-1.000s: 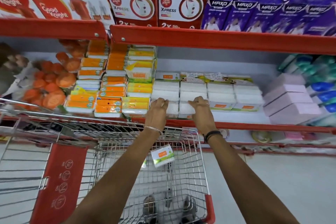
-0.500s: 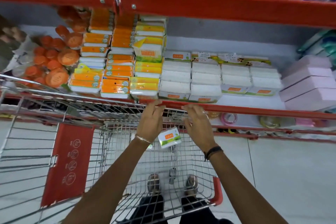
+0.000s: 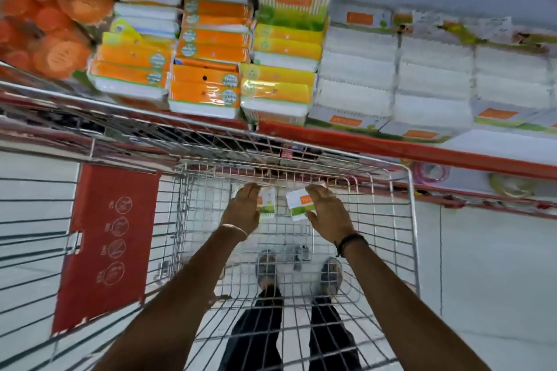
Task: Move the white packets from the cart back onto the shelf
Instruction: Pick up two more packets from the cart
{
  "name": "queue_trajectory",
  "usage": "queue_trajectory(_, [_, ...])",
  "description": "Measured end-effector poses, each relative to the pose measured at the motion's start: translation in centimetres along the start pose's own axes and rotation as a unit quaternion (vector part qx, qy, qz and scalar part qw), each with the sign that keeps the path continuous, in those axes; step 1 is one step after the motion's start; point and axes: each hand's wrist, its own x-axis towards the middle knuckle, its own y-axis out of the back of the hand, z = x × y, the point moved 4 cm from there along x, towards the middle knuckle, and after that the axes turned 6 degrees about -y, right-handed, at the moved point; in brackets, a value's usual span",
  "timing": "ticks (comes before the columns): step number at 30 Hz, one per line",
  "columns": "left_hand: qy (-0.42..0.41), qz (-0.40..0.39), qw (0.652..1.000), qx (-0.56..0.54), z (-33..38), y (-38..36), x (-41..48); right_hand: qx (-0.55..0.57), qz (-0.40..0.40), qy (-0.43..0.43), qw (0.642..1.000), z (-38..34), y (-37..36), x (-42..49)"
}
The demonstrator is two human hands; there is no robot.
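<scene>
Reaching, head view: both hands low inside the wire cart [image 3: 411,220].
Left hand [image 3: 242,210]: grip around a white packet [image 3: 267,203].
Right hand [image 3: 327,210]: grip on second white packet [image 3: 297,205].
Shelf [image 3: 391,149]: white packet stacks [image 3: 391,81] above cart.

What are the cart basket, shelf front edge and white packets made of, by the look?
Cart basket: bare metal wire, shiny silver grid, likely plated steel. Shelf front edge: red painted strip, probably metal; blur leaves it open. White packets: soft white stacks under glossy printed wrap, plastic film probably; contents look like paper tissue.
</scene>
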Motion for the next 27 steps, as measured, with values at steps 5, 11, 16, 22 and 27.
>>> queue_trajectory(5, [0.008, -0.105, 0.988, 0.112, -3.2, -2.9, 3.4, -0.114, -0.033, 0.006, 0.993, 1.7, -3.5, 4.0])
queue_trajectory(11, [0.011, -0.123, 0.983, 0.139, -3.4, -3.2, 5.6, -0.122, 0.015, 0.038, 0.992, 2.0, -4.9, 5.6])
queue_trajectory(16, [0.031, -0.119, 0.987, 0.103, -2.3, -2.5, 4.5, -0.085, 0.041, 0.034, 0.995, 1.5, -4.0, 4.5])
queue_trajectory(22, [0.026, -0.114, 0.991, 0.071, 1.0, -0.7, 1.4, -0.024, 0.027, -0.002, 0.999, 0.9, -2.4, 0.4])
queue_trajectory(27, [0.028, -0.079, 0.993, 0.077, 4.3, 1.6, -1.5, 0.041, 0.035, -0.023, 0.998, 0.6, 1.1, -3.3])
